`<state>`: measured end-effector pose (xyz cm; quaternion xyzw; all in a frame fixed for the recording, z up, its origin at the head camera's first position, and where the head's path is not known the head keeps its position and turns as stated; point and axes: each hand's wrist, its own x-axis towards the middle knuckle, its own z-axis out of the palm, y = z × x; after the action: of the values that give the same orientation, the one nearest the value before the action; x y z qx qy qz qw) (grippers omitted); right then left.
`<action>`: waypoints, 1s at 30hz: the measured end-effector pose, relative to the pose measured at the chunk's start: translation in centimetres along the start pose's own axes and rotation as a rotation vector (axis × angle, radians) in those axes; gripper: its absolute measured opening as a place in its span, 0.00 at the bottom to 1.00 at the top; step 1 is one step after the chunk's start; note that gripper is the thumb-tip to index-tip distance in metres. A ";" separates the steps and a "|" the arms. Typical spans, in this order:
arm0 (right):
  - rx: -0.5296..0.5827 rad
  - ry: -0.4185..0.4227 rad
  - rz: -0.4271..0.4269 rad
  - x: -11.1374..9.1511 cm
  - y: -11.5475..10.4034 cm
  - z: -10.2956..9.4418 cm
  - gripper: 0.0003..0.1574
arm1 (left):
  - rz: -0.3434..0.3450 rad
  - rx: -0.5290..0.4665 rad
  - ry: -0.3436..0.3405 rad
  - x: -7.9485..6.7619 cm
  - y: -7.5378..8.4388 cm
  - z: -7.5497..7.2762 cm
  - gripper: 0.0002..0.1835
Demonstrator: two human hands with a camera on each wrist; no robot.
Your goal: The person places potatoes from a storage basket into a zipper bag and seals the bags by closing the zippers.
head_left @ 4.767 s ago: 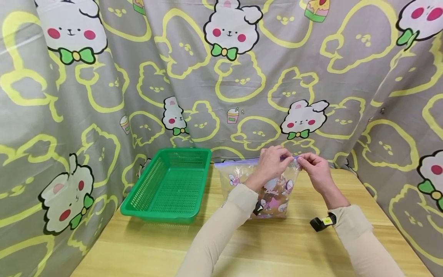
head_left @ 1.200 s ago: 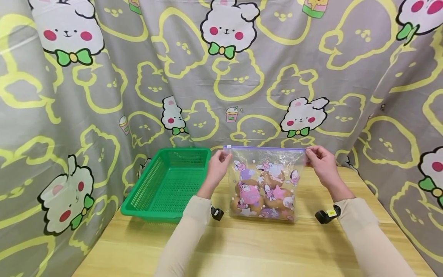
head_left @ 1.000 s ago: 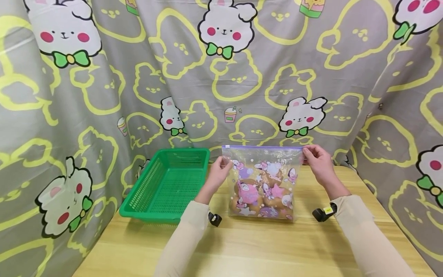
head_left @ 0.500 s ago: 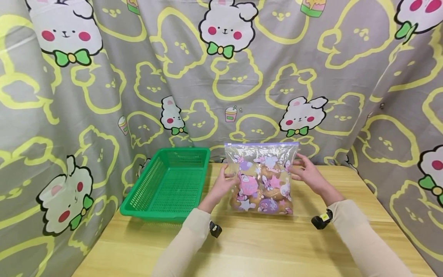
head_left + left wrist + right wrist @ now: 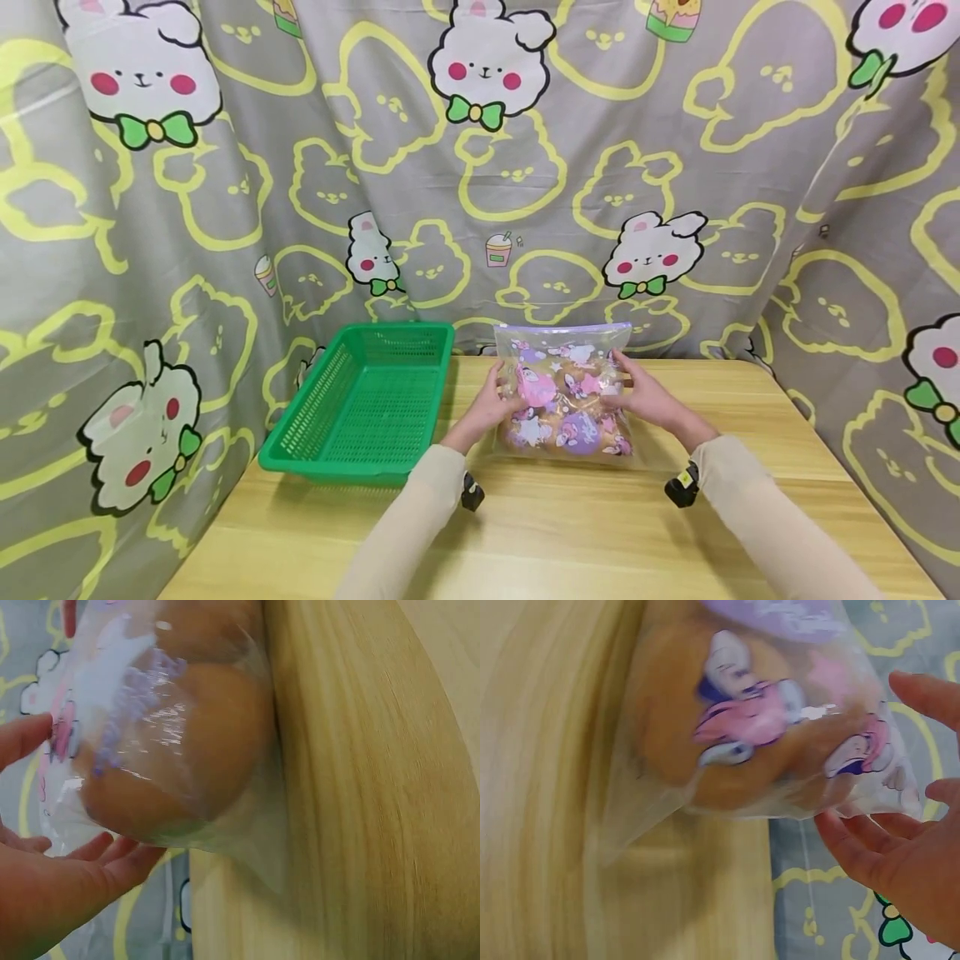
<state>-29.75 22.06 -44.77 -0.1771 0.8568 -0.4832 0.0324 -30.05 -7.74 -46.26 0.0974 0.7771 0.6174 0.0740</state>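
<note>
A clear slider zip bag [image 5: 562, 392] with pink and purple prints stands upright on the wooden table, leaning back slightly. Its purple zip edge runs along the top and looks closed. Inside are several smooth, round, golden-brown things [image 5: 217, 735] that look like bread buns. My left hand [image 5: 489, 404] holds the bag's left side, thumb at the front and fingers along the side. On the opposite side my right hand [image 5: 651, 398] cups the bag the same way. In the right wrist view the fingers [image 5: 866, 847] touch the bag's side edge.
A green plastic basket [image 5: 442, 400] with perforated sides stands left of the bag, nothing seen in it. The wooden table [image 5: 570, 533] extends in front. A grey curtain [image 5: 427, 275] with cartoon rabbits hangs behind and at both sides.
Earlier my hands worked along the zip edge, then held the bag's top corners. They have since moved down to its sides, and the bag's top has sunk lower.
</note>
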 end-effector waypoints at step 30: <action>-0.133 -0.074 0.066 0.8 4.1 1.5 0.63 | -0.036 0.215 -0.062 0.4 -2.9 0.6 0.48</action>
<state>-31.31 22.53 -48.94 -0.1683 0.8907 -0.4168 0.0682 -30.45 -7.70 -49.27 0.1098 0.8378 0.5258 0.0983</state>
